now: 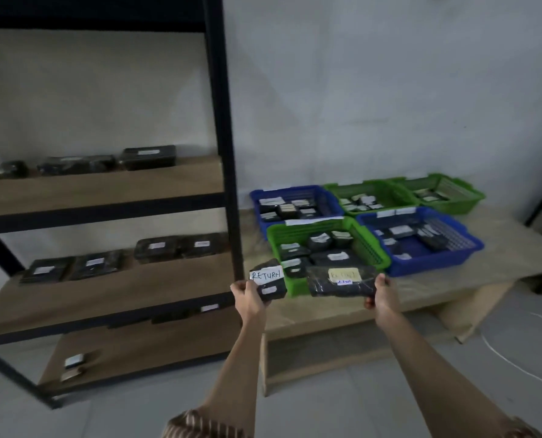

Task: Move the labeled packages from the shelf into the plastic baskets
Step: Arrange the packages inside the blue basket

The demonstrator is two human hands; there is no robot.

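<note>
The left hand pinches a small black plastic-wrapped package with a white "RETURN" label; the right hand grips a wider black package with a yellow label. Both hover at the near green plastic basket on the desk. The yellow label is blurred, so misreading it could send that package into the wrong basket.

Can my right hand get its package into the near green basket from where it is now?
Probably yes. The right hand grips a yellow-labeled package at the front rim of the near green basket; the basket is open-topped, and nothing stands between them.
</note>
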